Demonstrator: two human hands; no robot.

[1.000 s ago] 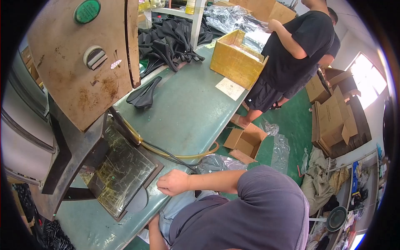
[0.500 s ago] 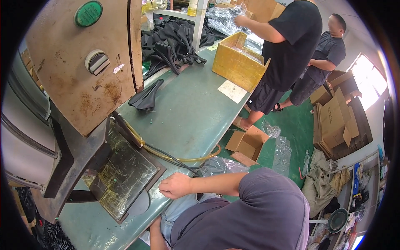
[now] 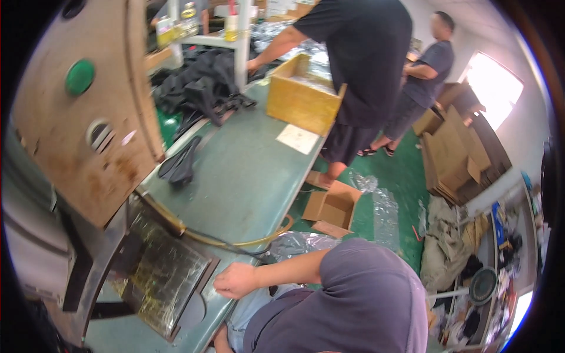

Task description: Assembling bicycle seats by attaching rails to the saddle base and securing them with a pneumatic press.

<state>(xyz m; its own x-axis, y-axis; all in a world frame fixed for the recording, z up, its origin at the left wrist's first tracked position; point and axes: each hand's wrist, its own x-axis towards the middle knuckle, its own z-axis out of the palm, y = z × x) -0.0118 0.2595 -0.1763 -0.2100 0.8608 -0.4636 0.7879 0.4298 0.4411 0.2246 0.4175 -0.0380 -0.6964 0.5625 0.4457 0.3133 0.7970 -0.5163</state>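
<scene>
"Plate [image 3: 168,267] slides left as the view turns; a co-worker's hand [image 3: 253,64] drops toward the saddles [image 3: 203,85]."

"Hands?"

"Right hand [image 3: 236,280] loosely fisted beside the plate; left hand [image 3: 222,338] mostly hidden, can't tell."

"Risk?"

"A careless sweep might snag the hose [image 3: 247,243]. Plate looks dark, glossy, streaked, below the machine [image 3: 100,76]."
</scene>
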